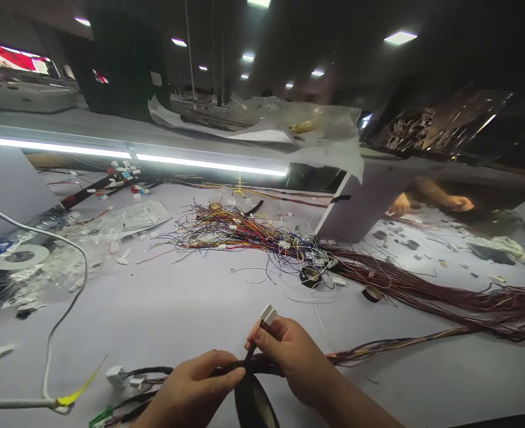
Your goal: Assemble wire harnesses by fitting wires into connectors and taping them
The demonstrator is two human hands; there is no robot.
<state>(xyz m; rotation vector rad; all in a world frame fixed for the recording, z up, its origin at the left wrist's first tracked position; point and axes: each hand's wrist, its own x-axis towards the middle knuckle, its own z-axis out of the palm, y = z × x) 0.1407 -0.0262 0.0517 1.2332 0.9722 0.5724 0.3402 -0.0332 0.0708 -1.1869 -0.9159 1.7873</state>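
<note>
At the near middle of the table, my left hand point(195, 383) is closed, pinching a black-taped wire harness point(266, 364) between thumb and fingers. My right hand point(296, 359) is closed too, gripping a short black branch of that harness just below its white connector point(268, 314). A roll of black tape point(256, 404) hangs beneath the harness, right by my left thumb. To the left of my left hand, several harness ends show, with a white connector point(116, 375) and a green connector point(101, 416). Loose wires point(364, 352) of the harness run off to the right.
A large bundle of loose wires point(244, 232) lies across the table, with tape rolls point(310, 277) beside it. Plastic bags point(106, 229) and a white cable point(82, 285) are at left. Behind a divider point(351, 208), another person's hands point(400, 204) show. A tube light point(209, 164) spans the shelf.
</note>
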